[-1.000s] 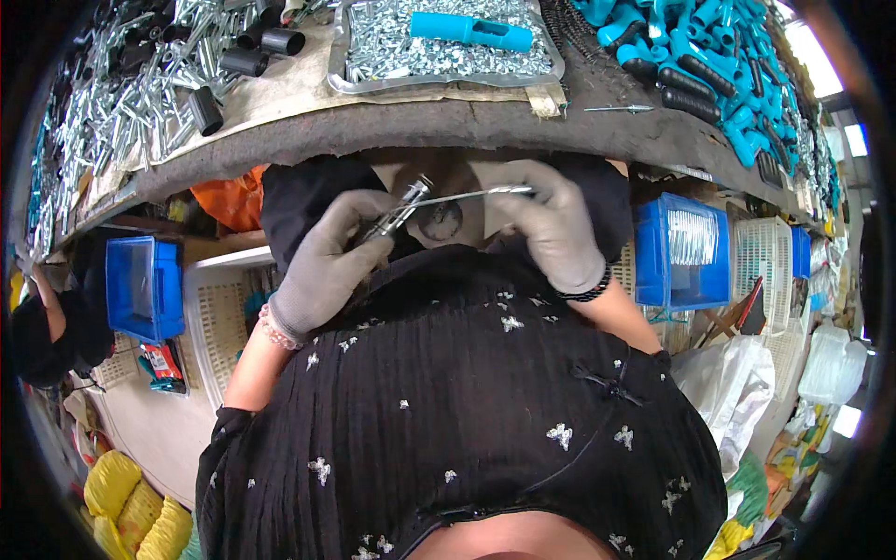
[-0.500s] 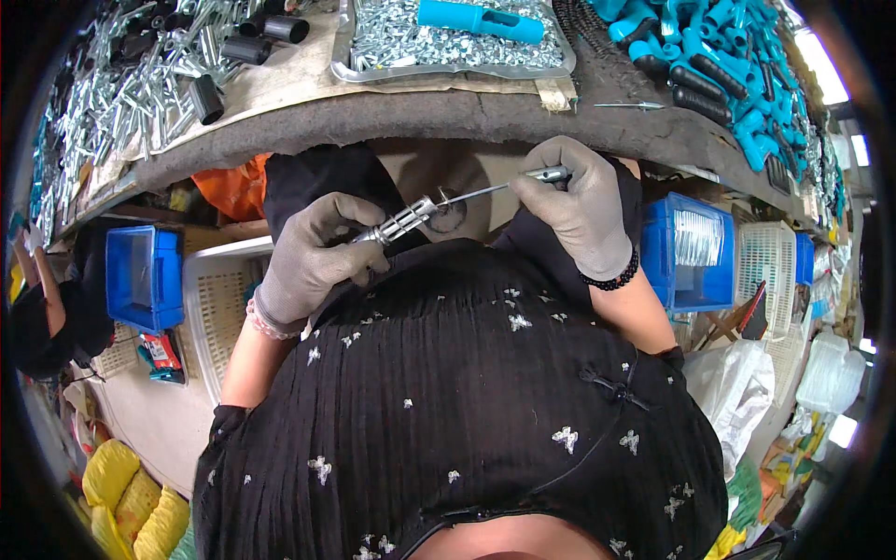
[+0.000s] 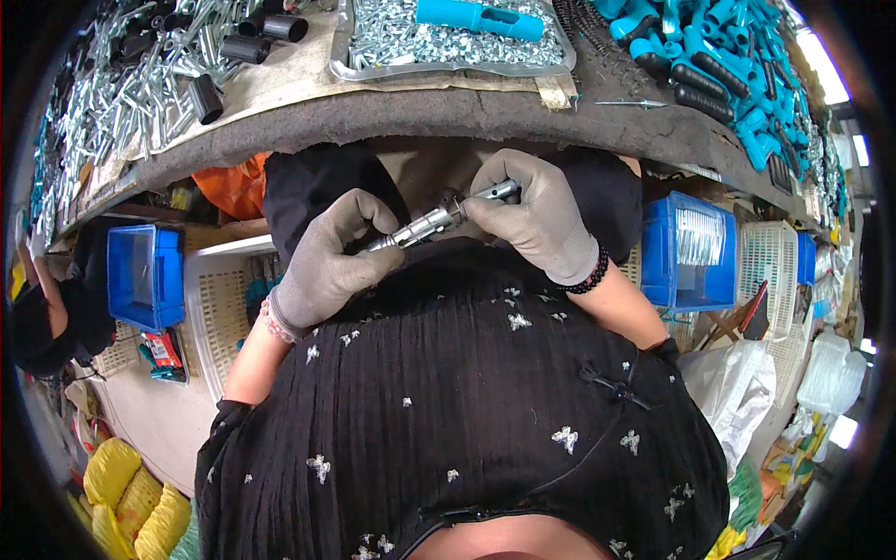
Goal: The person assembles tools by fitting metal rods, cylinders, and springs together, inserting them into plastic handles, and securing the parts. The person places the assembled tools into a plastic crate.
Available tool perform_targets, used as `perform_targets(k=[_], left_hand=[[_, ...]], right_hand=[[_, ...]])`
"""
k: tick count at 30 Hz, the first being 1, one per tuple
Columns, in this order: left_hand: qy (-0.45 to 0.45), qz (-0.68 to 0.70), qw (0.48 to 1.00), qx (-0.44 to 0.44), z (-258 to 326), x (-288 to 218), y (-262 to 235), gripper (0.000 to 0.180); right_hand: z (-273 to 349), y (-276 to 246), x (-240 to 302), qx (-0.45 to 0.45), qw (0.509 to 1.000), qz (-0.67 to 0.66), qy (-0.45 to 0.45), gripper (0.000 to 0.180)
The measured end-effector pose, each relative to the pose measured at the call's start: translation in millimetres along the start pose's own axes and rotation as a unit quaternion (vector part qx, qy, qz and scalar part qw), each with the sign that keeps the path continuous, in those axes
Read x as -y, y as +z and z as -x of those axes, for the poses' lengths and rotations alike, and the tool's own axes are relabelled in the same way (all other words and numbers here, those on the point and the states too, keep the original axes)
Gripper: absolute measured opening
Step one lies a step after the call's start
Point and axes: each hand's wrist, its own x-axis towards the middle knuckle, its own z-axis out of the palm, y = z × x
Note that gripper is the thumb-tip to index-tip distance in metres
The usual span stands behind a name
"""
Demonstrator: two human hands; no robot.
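In a grey glove, my left hand [image 3: 327, 261] pinches a shiny slotted metal cylinder [image 3: 425, 227] between thumb and fingers. It slants up to the right, above my lap. My right hand [image 3: 541, 224], gloved too, grips a metal rod [image 3: 499, 191] by its thicker end, which has small holes. This end now lies close to the cylinder's upper right end, roughly in line with it. The right thumb and fingertips partly cover where the two meet, so I cannot tell how they join.
The workbench edge [image 3: 420, 126] runs beyond my hands. On the bench are a metal tray [image 3: 350, 70] of small metal parts under a teal tube [image 3: 481, 19], teal handles [image 3: 714, 70], and metal pins with black sleeves [image 3: 205, 98]. Blue bins [image 3: 145, 280] flank me; another person [image 3: 56, 308] is far left.
My right hand has moved left and slightly down, bringing the rod to the cylinder. The rod's thin shaft, seen between the hands before, no longer shows. My left hand has shifted slightly right.
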Motion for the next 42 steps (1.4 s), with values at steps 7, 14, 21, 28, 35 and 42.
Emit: perform_targets(k=[7,14,21,28,35,42], left_hand=[[-0.032,0.004,0.999,0.009,-0.4,0.6,-2.5,0.023],[-0.048,0.037,0.998,0.000,0.4,4.3,-2.3,0.020],[-0.034,0.029,0.999,0.015,1.0,3.9,-3.2,0.022],[-0.006,0.018,1.000,-0.008,-0.1,5.6,-4.0,0.023],[-0.037,0.037,0.999,-0.015,-2.3,2.4,-4.0,0.021],[-0.093,0.059,0.994,-0.030,2.2,2.1,-27.7,0.019]], right_hand=[[-1.3,3.7,-4.5,-0.018,1.000,0.014,-0.014,0.017],[0.8,7.4,-4.5,0.010,0.999,0.013,-0.048,0.014],[6.0,21.7,-11.1,0.030,0.995,-0.053,-0.077,0.011],[2.3,31.8,-22.6,-0.018,0.979,-0.012,-0.203,0.011],[-2.8,26.0,-21.2,0.041,0.988,-0.148,-0.026,0.006],[-61.9,-23.7,26.3,-0.116,0.963,0.152,-0.190,0.020]])
